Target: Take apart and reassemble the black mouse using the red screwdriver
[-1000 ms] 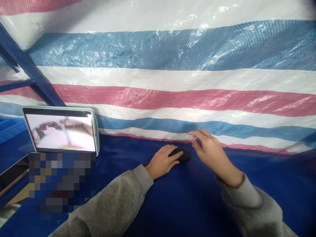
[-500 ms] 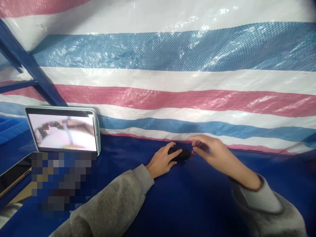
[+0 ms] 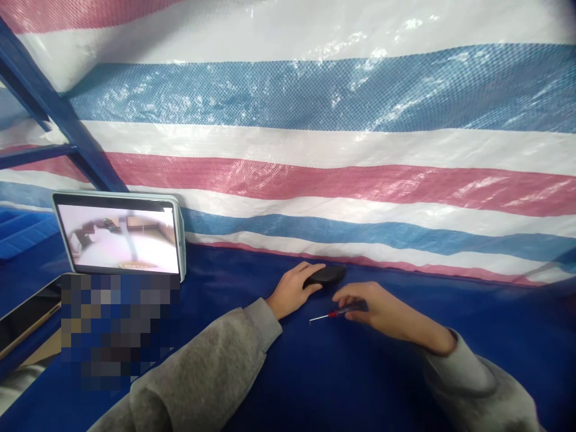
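Note:
My left hand (image 3: 292,290) rests on the blue table cover (image 3: 342,372), its fingers gripping the near end of a small black oval object (image 3: 327,274) that looks like a computer mouse. My right hand (image 3: 382,310) lies lower and to the right, holding a thin screwdriver (image 3: 335,314) with a red and dark handle. The metal tip points left, just above the cover and a short way in front of the black object. Both arms wear grey sleeves.
A tablet (image 3: 120,239) stands propped at the left with a lit screen. Below it sits a blurred patch and a dark flat device (image 3: 24,318) at the left edge. A striped tarp (image 3: 315,150) hangs behind, and a blue metal frame (image 3: 54,114) rises at upper left.
My right hand has come down from behind the black object toward me, now with the screwdriver in clear view. My left hand has stayed on the black object.

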A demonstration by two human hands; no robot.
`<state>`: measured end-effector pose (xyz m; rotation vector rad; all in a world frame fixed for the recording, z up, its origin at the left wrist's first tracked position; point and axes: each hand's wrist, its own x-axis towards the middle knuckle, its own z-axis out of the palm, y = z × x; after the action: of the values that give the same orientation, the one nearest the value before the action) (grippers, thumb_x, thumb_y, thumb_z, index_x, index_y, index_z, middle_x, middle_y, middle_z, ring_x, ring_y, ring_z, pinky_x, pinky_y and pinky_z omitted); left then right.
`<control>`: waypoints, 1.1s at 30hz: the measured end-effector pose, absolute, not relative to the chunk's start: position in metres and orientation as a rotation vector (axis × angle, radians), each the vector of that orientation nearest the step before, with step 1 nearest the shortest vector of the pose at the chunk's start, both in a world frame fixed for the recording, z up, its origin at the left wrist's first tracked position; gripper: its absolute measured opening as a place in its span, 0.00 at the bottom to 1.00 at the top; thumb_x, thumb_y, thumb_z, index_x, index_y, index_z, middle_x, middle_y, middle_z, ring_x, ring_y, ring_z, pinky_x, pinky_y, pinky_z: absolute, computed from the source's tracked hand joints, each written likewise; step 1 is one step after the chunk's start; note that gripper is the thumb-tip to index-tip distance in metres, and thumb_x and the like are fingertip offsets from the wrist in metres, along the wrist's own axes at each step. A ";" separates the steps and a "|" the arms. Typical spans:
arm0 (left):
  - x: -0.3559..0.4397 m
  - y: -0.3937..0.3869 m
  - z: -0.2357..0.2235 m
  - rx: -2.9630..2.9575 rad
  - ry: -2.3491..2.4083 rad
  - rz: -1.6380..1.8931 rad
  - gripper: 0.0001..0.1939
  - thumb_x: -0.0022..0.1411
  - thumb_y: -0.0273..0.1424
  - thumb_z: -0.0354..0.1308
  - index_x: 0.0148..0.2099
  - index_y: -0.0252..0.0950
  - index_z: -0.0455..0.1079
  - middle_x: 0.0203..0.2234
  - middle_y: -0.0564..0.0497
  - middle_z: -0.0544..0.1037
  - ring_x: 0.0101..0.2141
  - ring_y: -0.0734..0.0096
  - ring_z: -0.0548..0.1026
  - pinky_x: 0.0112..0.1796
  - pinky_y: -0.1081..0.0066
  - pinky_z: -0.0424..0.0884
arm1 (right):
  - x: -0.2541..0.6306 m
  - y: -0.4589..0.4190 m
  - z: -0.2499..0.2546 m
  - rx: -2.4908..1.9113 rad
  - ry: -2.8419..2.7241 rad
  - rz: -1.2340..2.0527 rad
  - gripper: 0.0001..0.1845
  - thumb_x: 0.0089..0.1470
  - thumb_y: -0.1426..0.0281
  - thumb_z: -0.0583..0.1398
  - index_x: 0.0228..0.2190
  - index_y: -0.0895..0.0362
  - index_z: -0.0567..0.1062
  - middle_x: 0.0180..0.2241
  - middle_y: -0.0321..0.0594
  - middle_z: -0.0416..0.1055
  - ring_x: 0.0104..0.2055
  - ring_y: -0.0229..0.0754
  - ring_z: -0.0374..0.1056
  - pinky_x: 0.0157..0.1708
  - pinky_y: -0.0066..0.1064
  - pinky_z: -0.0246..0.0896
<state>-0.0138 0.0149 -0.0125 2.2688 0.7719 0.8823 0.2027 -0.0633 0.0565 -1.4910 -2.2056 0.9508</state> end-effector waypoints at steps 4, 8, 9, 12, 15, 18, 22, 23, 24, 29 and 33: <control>-0.014 0.017 -0.010 2.138 0.802 0.882 0.23 0.66 0.34 0.59 0.61 0.44 0.62 0.54 0.51 0.73 0.53 0.63 0.72 0.56 0.63 0.66 | 0.190 -0.071 0.044 -1.490 -2.324 0.919 0.17 0.48 0.77 0.61 0.41 0.51 0.77 0.37 0.37 0.77 0.39 0.43 0.72 0.42 0.35 0.66; -0.014 0.017 -0.007 2.137 0.818 0.868 0.18 0.68 0.35 0.55 0.59 0.43 0.64 0.53 0.51 0.73 0.52 0.63 0.72 0.56 0.63 0.65 | 0.180 -0.075 0.037 -1.473 -2.398 0.796 0.21 0.47 0.79 0.62 0.43 0.51 0.76 0.37 0.37 0.76 0.39 0.44 0.71 0.41 0.36 0.66; -0.013 0.017 -0.007 2.155 0.842 0.863 0.17 0.69 0.36 0.54 0.59 0.43 0.64 0.52 0.50 0.73 0.52 0.63 0.71 0.56 0.63 0.65 | 0.178 -0.075 0.036 -1.456 -2.412 0.757 0.21 0.47 0.78 0.62 0.44 0.51 0.76 0.37 0.37 0.75 0.40 0.44 0.71 0.41 0.37 0.66; -0.012 0.016 -0.005 2.236 0.991 0.820 0.16 0.70 0.37 0.52 0.58 0.43 0.65 0.48 0.50 0.74 0.50 0.61 0.70 0.53 0.60 0.65 | 0.178 -0.075 0.031 -1.368 -2.361 0.530 0.14 0.53 0.72 0.61 0.43 0.51 0.76 0.35 0.38 0.75 0.39 0.44 0.70 0.43 0.39 0.65; -0.011 0.014 -0.005 2.334 1.100 0.758 0.15 0.71 0.38 0.50 0.57 0.45 0.67 0.44 0.50 0.73 0.47 0.61 0.70 0.49 0.59 0.65 | 0.182 -0.070 0.020 -1.346 -2.062 0.135 0.11 0.60 0.68 0.56 0.44 0.53 0.75 0.39 0.43 0.73 0.43 0.45 0.69 0.48 0.42 0.64; -0.010 0.013 -0.006 2.420 1.108 0.713 0.16 0.73 0.40 0.47 0.58 0.46 0.66 0.43 0.51 0.72 0.46 0.63 0.70 0.47 0.61 0.64 | 0.187 -0.063 0.001 -1.407 -1.918 0.033 0.22 0.58 0.64 0.58 0.54 0.54 0.69 0.53 0.49 0.67 0.56 0.50 0.63 0.55 0.46 0.60; -0.010 0.013 -0.009 2.496 1.100 0.661 0.19 0.73 0.42 0.45 0.62 0.47 0.62 0.44 0.51 0.72 0.48 0.63 0.68 0.46 0.62 0.63 | 0.192 -0.056 -0.022 -1.477 -1.934 0.174 0.28 0.58 0.61 0.59 0.58 0.52 0.64 0.57 0.46 0.64 0.59 0.50 0.61 0.59 0.47 0.58; -0.010 0.013 -0.009 2.514 1.101 0.643 0.20 0.73 0.42 0.44 0.63 0.48 0.61 0.44 0.51 0.73 0.48 0.63 0.68 0.46 0.62 0.62 | 0.193 -0.056 -0.025 -1.500 -1.926 0.199 0.28 0.57 0.61 0.59 0.58 0.51 0.64 0.57 0.46 0.64 0.59 0.50 0.61 0.59 0.47 0.58; -0.010 0.013 -0.010 2.526 1.102 0.631 0.21 0.73 0.43 0.44 0.64 0.48 0.60 0.45 0.50 0.72 0.47 0.63 0.68 0.46 0.62 0.62 | 0.193 -0.056 -0.026 -1.526 -1.910 0.217 0.29 0.57 0.61 0.60 0.58 0.51 0.65 0.57 0.46 0.64 0.59 0.51 0.61 0.59 0.48 0.57; -0.011 0.014 -0.010 2.523 1.078 0.630 0.19 0.73 0.41 0.45 0.62 0.48 0.64 0.46 0.50 0.72 0.46 0.64 0.68 0.46 0.63 0.63 | 0.192 -0.057 -0.020 -1.592 -1.862 0.317 0.28 0.54 0.58 0.61 0.55 0.51 0.68 0.54 0.46 0.67 0.56 0.52 0.64 0.56 0.49 0.59; -0.012 0.014 -0.008 2.434 1.050 0.683 0.16 0.72 0.38 0.50 0.57 0.44 0.69 0.45 0.50 0.74 0.46 0.63 0.70 0.49 0.62 0.64 | 0.191 -0.058 -0.013 -1.590 -1.869 0.377 0.27 0.54 0.59 0.61 0.54 0.52 0.68 0.53 0.46 0.68 0.55 0.51 0.64 0.56 0.48 0.59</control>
<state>-0.0122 0.0145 -0.0077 2.4342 1.0496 0.6834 0.1907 -0.0577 -0.0132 -1.5898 -1.8692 0.3769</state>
